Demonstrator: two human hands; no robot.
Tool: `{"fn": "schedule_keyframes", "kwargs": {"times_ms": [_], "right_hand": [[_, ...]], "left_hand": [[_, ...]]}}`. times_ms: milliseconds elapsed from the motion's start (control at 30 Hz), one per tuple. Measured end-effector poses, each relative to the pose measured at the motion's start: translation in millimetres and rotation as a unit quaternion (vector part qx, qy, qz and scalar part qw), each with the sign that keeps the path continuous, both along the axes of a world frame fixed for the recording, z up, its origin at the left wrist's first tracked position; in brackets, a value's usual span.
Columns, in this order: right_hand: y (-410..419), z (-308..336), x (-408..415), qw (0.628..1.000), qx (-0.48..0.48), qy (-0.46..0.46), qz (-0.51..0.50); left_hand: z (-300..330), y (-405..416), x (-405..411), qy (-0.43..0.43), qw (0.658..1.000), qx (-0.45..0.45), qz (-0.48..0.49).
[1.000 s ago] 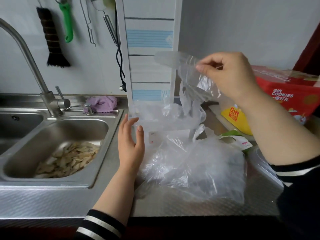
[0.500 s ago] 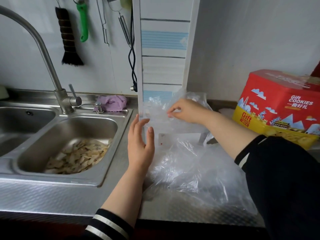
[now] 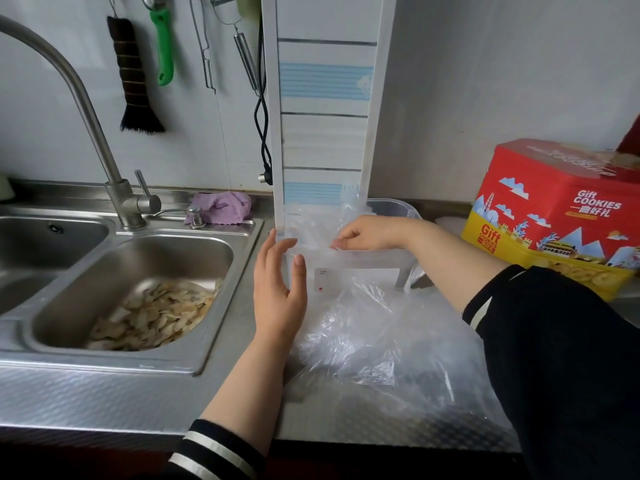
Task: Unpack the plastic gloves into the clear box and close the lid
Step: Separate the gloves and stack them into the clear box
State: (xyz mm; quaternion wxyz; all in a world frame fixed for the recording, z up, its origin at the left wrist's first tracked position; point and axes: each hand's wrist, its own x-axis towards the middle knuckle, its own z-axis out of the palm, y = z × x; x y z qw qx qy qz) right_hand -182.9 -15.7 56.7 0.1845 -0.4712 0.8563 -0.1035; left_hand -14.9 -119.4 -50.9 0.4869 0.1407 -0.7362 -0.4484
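Note:
The clear box (image 3: 363, 259) stands on the steel counter right of the sink, with a white label on its front wall. My left hand (image 3: 277, 292) lies against its left front corner, fingers straight, thumb on the front wall. My right hand (image 3: 367, 233) reaches over the box's front rim and pinches thin plastic gloves (image 3: 311, 225) inside the box. A crumpled clear plastic bag (image 3: 377, 334) with more gloves lies in front of the box. No lid can be made out for certain.
A steel sink (image 3: 214, 355) with pale peelings is at the left, its tap (image 3: 86, 109) behind. A purple cloth (image 3: 225, 211) lies at the back. A red and yellow cookie box (image 3: 554, 216) stands at the right. Utensils hang on the wall.
My right hand has come down from head height with the gloves and lowered them into the box. My left hand has stayed at the box's corner.

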Motion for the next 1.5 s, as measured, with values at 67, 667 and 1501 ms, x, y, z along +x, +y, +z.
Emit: {"fn": "schedule_keyframes", "kwargs": {"times_ms": [67, 667, 1501], "right_hand": [[5, 5, 3, 0.997, -0.066, -0.011, -0.037], [178, -34, 100, 0.993, -0.005, 0.064, -0.103], [146, 8, 84, 0.915, -0.371, 0.072, -0.139]], "left_hand": [[-1, -1, 0, 0.001, 1.000, 0.000, 0.000], [0, 5, 3, 0.008, 1.000, 0.002, -0.012], [5, 5, 8, 0.008, 0.995, -0.059, 0.074]]}}
